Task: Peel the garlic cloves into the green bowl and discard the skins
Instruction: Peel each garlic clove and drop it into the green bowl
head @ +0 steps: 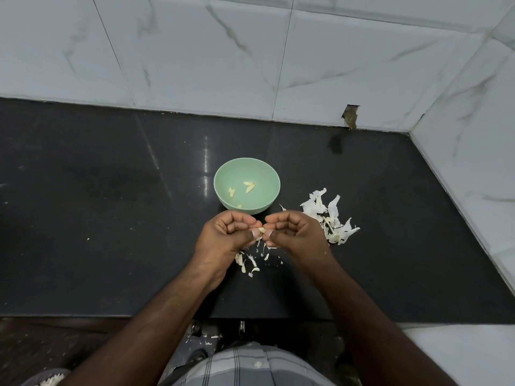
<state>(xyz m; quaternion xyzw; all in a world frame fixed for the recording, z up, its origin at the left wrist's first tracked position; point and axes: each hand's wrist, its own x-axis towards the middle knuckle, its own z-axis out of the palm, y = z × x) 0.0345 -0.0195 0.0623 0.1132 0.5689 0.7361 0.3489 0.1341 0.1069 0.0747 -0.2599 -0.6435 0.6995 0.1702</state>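
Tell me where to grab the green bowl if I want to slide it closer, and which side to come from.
Take the green bowl by its rim on the left, thumb inside and fingers outside. It stands upright with an open, thin rim, and the counter to its left is bare, while the garlic skins lie to its right and both hands, left hand and right hand, crowd its near edge.

1. No text, label, brand, number or sign can be read anywhere in the head view.
2. The green bowl carries no print or marking.
3. The black surface and the marbled wall tiles bear no lettering.
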